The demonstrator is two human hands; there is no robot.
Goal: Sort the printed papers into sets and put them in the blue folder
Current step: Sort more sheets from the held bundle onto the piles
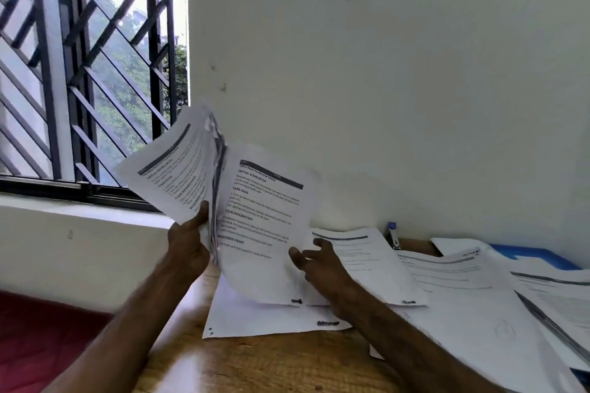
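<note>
Presently gripping the stack (178, 169) in the left hand (188, 246) over the desk's (271, 360) left edge, pinching one sheet (265, 233) with the right hand (319, 265); folder (536, 255) half-buried at the right edge. Might drag stuck pages along.

View: one wide-angle camera worn on the person's head.
Facing: forward and slightly down, across a wooden desk (255, 364) toward a white wall (399, 73), with a barred window (89, 73) at upper left.
Closeness: near; both forearms enter from the bottom edge, and the left hand (188, 242) and right hand (322, 265) hold printed papers (261, 217) at mid-frame.
Desk coverage: lower centre and right only.
</note>
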